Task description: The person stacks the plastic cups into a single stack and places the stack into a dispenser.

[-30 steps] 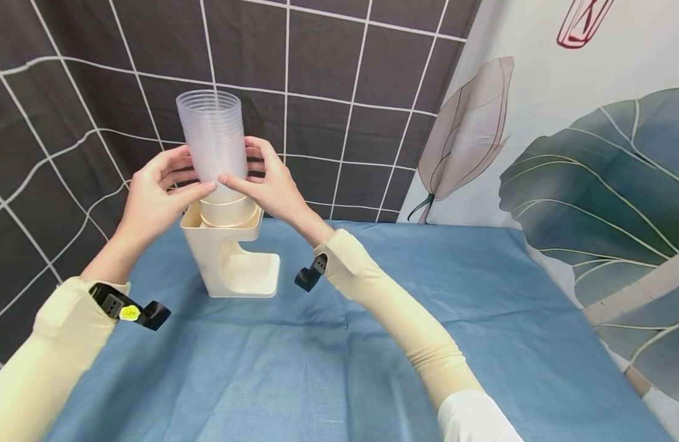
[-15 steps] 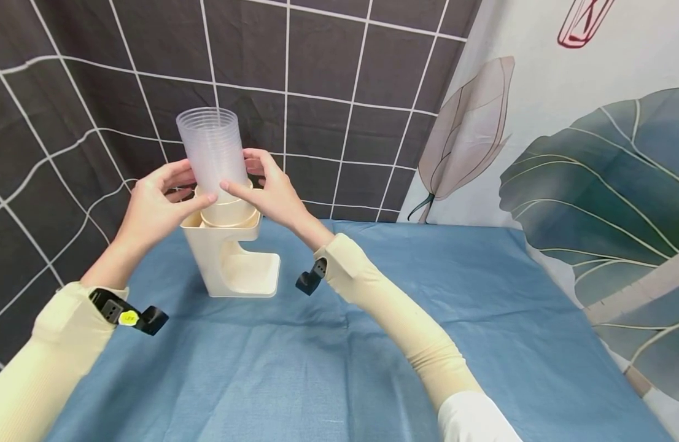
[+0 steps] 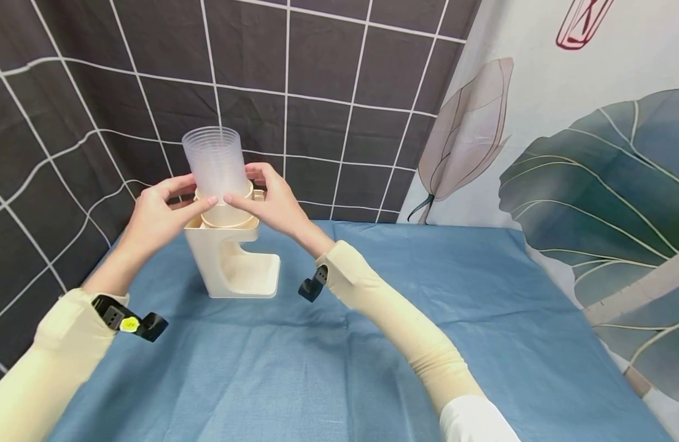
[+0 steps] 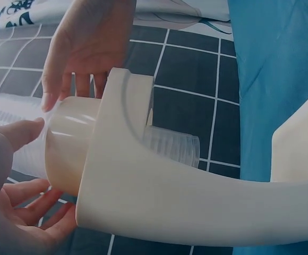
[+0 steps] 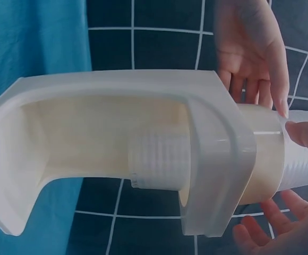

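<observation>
A stack of clear plastic cups (image 3: 214,161) stands upright in the round collar (image 3: 228,216) of a cream cup dispenser (image 3: 207,265), left of centre in the head view. My left hand (image 3: 158,215) holds the stack from the left, its thumb at the front just above the collar. From the right, my right hand (image 3: 277,201) holds it too, thumb in front and fingers toward the back. Below the dispenser's top, the stack's lower end (image 4: 174,146) sticks out, as both wrist views show. Some fingertips are hidden behind the cups and collar in the head view.
The dispenser stands on a blue cloth (image 3: 339,362) near a dark curtain (image 3: 328,61) with a white grid. A pale leaf-print curtain (image 3: 461,184) hangs at the right. Small black cameras (image 3: 313,285) are strapped to both wrists.
The cup stack has sunk deeper into the dispenser, its top rim now lower. Both hands have moved down along with it. The dispenser has stayed in place.
</observation>
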`<state>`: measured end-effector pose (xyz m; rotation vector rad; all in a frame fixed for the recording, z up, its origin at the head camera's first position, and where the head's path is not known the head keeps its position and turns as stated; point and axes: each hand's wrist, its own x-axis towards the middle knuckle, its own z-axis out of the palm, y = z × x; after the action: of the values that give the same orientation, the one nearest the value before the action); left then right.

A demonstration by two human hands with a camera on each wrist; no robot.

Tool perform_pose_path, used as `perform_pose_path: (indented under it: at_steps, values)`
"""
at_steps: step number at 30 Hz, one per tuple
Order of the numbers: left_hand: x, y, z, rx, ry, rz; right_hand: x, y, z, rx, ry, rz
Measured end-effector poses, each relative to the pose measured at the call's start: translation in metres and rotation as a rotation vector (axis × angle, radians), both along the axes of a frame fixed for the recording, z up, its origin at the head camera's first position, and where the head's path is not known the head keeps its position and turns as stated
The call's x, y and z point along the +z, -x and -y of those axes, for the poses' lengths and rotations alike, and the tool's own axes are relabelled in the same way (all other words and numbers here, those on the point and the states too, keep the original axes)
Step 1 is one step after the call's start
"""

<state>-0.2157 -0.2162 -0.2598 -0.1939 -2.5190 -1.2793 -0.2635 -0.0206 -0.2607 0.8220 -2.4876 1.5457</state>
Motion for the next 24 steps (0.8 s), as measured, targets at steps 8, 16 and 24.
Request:
perform_pose_path:
  at_steps: [8,16,24]
  values:
    - [-0.005,-0.001,0.003,0.017,0.0,0.014,0.001,0.0,-0.002,0.002,-0.034,-0.039]
    - [-0.015,-0.004,0.015,-0.003,-0.024,-0.022,0.027,0.003,-0.006,-0.012,-0.132,-0.366]
    - [-0.024,-0.003,0.024,-0.087,0.053,0.055,0.063,-0.001,0.004,0.005,-0.506,-0.605]
